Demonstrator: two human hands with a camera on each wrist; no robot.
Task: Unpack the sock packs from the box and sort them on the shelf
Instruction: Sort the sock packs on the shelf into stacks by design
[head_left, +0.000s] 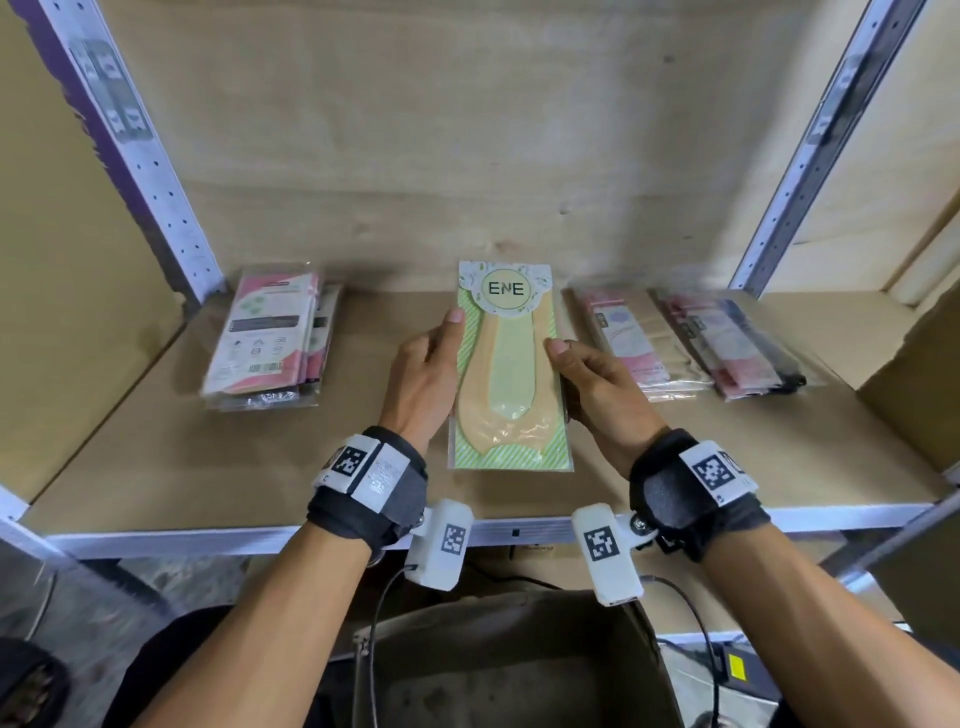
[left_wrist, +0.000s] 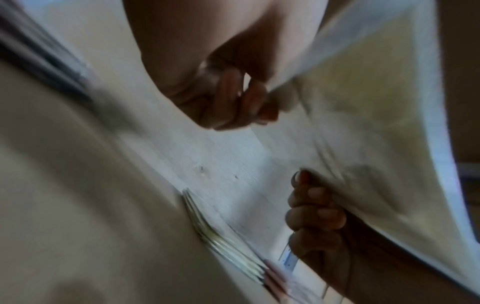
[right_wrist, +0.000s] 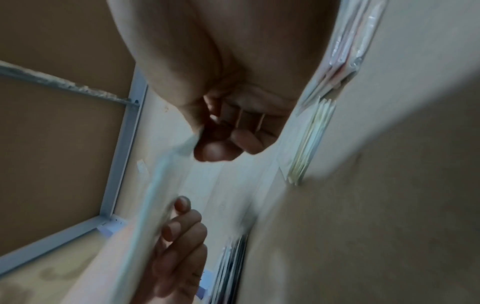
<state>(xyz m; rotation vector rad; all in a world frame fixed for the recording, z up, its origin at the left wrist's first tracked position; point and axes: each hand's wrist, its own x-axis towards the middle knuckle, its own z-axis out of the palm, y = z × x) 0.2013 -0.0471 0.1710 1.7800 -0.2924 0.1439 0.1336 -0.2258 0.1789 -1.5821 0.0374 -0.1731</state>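
I see the green sock pack (head_left: 511, 364) held over the middle of the shelf (head_left: 675, 467), my left hand (head_left: 423, 374) and right hand (head_left: 597, 384) gripping its long edges. Only the wrist views show fingers (left_wrist: 315, 214) curled under its blurred back. The head view alone shows the left stack (head_left: 270, 338) and right stacks (head_left: 691, 338) lying on the shelf.

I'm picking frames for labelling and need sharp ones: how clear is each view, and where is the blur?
Head view: the green sock pack between the hands is sharp, its ENE logo legible; the side piles are slightly smeared, and the shelf uprights bow from wide-angle distortion. Left wrist and right wrist views: dim, heavily motion-blurred, pack edges streaked.
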